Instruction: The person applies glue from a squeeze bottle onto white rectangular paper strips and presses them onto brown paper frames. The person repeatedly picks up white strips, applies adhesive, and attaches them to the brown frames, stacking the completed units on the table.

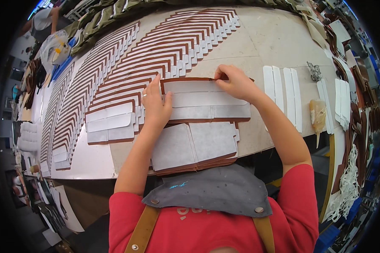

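Note:
A brown, leather-like panel (pixel 185 100) faced with white backing strips lies flat in front of me on the table. My right hand (pixel 236 82) pinches its far edge near the right corner, thumb and finger together. At the panel's left end, my left hand (pixel 156 103) rests with fingers extended and thumb apart, touching the edge. Closer to my body is a stack of similar white-faced brown panels (pixel 173 145), partly under the held one. On the left, long overlapping rows of the same kind of panel (pixel 109 120) spread away across the table.
White strips (pixel 273 86) lie in pairs to the right, beside a glue bottle (pixel 318 116) with a narrow nozzle and a crumpled dark wad (pixel 313 71). Green fabric (pixel 109 19) is heaped along the far edge. White cord (pixel 346 189) hangs at the right. Another person (pixel 44 21) stands far left.

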`<state>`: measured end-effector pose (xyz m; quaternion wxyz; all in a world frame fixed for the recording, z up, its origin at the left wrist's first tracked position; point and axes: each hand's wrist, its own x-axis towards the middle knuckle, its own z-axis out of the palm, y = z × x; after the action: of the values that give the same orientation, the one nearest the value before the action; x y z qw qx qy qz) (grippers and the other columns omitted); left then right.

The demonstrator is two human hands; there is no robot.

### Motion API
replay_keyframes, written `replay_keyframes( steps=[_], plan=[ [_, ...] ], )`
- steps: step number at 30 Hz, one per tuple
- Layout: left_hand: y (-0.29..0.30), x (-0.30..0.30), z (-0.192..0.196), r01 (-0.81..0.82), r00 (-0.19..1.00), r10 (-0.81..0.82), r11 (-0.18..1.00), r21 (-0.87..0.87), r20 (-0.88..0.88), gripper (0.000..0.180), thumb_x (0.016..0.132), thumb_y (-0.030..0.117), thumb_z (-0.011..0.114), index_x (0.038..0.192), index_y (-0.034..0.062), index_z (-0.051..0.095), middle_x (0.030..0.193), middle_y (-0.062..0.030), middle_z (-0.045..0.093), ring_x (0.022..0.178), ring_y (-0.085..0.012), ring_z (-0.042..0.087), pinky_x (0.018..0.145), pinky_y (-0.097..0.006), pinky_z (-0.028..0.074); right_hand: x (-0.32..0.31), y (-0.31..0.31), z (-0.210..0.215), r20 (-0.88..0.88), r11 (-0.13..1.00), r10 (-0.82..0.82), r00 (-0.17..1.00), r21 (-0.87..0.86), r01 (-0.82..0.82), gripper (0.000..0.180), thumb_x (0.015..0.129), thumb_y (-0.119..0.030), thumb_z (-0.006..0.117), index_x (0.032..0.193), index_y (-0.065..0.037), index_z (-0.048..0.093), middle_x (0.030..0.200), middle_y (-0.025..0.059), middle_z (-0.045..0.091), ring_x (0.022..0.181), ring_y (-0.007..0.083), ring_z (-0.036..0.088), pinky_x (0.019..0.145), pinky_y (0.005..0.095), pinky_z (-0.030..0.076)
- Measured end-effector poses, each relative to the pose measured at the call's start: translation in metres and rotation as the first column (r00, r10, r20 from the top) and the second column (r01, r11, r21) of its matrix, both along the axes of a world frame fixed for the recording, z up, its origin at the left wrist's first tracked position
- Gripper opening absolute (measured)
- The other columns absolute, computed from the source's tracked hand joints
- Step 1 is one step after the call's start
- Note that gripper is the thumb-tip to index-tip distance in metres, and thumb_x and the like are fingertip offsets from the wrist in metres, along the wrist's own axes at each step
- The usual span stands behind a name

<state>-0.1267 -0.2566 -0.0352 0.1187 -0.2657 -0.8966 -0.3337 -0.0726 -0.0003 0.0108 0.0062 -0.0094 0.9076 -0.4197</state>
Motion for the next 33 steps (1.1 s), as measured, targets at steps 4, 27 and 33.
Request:
replay_keyframes(
  steps=[4,27,33],
  plan=[
    [-0.001,0.003,0.005,-0.03,0.986,0.005,0.989,0.146,0.169,0.054,0.082,0.008,0.058,0.132,0.0029,0.039,0.104,-0.0152,0.059,0.095,-0.0244,0.054,0.084,-0.037,0.038,0.007,-0.004,0.011,0.037,0.994,-0.019,0.999,-0.103,0.023,0.01,0.082,-0.006,0.055,0.089,0.001,0.052,0.086,0.0103,0.06,0.081,0.0176,0.058,0.076,0.0294,0.046],
    [-0.044,-0.007,0.039,-0.264,0.828,-0.188,0.699,0.664,0.527,0.039,0.089,0.004,0.051,0.126,0.0004,0.04,0.09,-0.0048,0.059,0.076,-0.0063,0.05,0.062,-0.019,0.039,0.019,0.027,0.007,0.346,0.692,-0.185,0.92,-0.618,0.372,0.013,0.082,-0.015,0.064,0.091,-0.006,0.061,0.084,-0.0003,0.06,0.077,0.0076,0.053,0.07,0.0236,0.042],
    [-0.129,0.002,0.057,-0.237,0.937,-0.012,0.715,0.658,0.35,0.041,0.087,-0.001,0.051,0.127,0.0018,0.039,0.084,-0.0038,0.056,0.073,-0.0067,0.049,0.063,-0.019,0.039,-0.014,-0.048,0.008,0.214,0.673,0.0,0.977,-0.723,0.158,0.013,0.084,-0.013,0.062,0.091,-0.003,0.06,0.082,0.001,0.059,0.071,0.0085,0.054,0.067,0.0228,0.044]
  ],
)
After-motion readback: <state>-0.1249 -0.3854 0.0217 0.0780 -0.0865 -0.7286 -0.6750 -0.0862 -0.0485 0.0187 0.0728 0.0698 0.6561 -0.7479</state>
